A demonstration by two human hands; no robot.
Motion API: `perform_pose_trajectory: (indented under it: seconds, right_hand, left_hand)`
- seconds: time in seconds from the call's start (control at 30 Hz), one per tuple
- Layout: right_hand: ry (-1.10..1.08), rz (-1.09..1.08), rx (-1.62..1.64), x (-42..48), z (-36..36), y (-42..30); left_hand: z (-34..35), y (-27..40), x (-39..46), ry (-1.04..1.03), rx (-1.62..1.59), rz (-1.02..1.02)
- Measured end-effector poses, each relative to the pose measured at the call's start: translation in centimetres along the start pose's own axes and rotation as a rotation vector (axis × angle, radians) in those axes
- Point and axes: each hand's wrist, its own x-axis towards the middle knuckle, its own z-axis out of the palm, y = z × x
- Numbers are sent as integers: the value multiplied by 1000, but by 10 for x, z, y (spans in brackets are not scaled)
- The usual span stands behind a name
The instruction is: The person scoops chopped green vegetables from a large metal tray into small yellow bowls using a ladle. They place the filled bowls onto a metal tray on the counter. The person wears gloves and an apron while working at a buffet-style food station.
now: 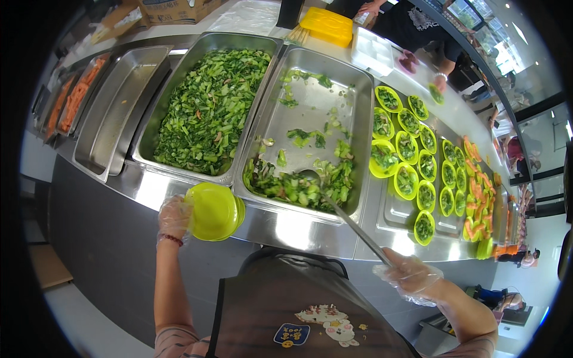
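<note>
My left hand (175,218), in a clear plastic glove, grips a stack of lime-green bowls (212,212) by its left side, in front of the counter's food pans. My right hand (409,274), gloved the same way, holds the long handle of a metal ladle (353,226). The ladle's head rests among chopped cooked greens (291,188) gathered at the near end of a steel pan (309,114). Only scattered scraps lie over the rest of that pan's bottom. To its left, a second steel pan is heaped with greens (215,107).
Several lime-green bowls filled with greens (406,147) stand at the right, beyond them bowls with orange food (479,188). Farther left are an emptied pan (123,103) and orange food (83,94). A yellow basket (327,27), white container (372,51) and another person's hand (440,83) are across the counter.
</note>
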Motion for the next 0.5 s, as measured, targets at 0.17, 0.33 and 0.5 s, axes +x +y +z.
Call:
perform_pose_trajectory:
  seconds: [0.17, 0.33, 0.5]
  right_hand:
    - [-104, 45, 666, 29, 15, -1]
    - [-323, 106, 1320, 48, 9, 7]
    - [-291, 71, 1343, 35, 5, 19]
  left_hand:
    - [-4, 2, 7, -74, -99, -128]
    - [-22, -2, 7, -215, -389, -152]
    - [-31, -24, -2, -343, -970, -333]
